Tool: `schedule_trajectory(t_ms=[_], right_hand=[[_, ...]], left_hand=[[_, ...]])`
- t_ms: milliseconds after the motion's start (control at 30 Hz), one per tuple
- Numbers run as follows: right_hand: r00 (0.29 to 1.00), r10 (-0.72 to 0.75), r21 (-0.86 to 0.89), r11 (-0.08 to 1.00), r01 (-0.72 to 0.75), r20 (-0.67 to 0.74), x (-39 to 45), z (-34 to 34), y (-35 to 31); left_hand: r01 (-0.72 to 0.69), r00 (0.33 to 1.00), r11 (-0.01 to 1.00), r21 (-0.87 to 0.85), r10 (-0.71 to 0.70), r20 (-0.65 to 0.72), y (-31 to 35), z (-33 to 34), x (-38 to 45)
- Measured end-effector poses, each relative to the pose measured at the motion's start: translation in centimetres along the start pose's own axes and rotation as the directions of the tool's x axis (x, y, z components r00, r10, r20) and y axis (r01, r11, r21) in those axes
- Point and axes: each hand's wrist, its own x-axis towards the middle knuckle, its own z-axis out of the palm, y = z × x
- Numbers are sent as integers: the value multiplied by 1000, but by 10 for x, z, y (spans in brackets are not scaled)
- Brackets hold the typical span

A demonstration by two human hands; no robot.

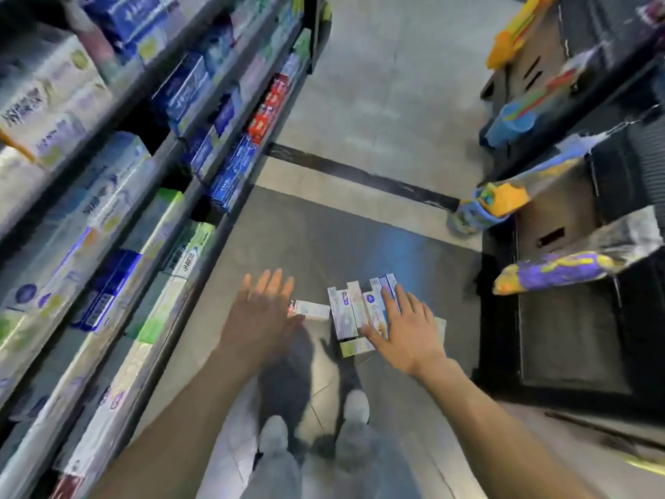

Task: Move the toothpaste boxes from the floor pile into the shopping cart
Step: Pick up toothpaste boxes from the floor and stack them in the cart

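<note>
Toothpaste boxes (354,313), pale cardboard, lie piled on the floor; both empty, spread-fingered left hand (264,315) and right hand (408,331) reach down, grasping comes next.

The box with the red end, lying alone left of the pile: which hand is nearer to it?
Left. The left hand hovers open beside the box with the red end, overlapping its red end in view. The right hand is over the pile, further right.

Stocked shelves (118,196) of boxed goods rise left of the fingers; a dark floor stripe (360,174) runs beyond them; a black display rack (583,300) with bright packets stands to the right.
</note>
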Motion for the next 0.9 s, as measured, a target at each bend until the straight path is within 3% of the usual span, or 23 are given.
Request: schedule_trajectory(t_ms=[100, 400, 667, 900], right_hand=[[996, -35, -5, 999, 36, 84, 54, 50, 12], [987, -97, 17, 995, 96, 130, 219, 240, 57], [994, -105, -25, 994, 106, 38, 366, 446, 57], [986, -150, -2, 989, 150, -67, 435, 515, 51]], left_hand=[[-66, 998, 998, 5, 66, -24, 5, 56, 45], [-41, 999, 999, -35, 41, -10, 9, 274, 175], [-36, 999, 999, 25, 36, -11, -9, 501, 294], [-236, 967, 965, 118, 246, -71, -42, 578, 350]])
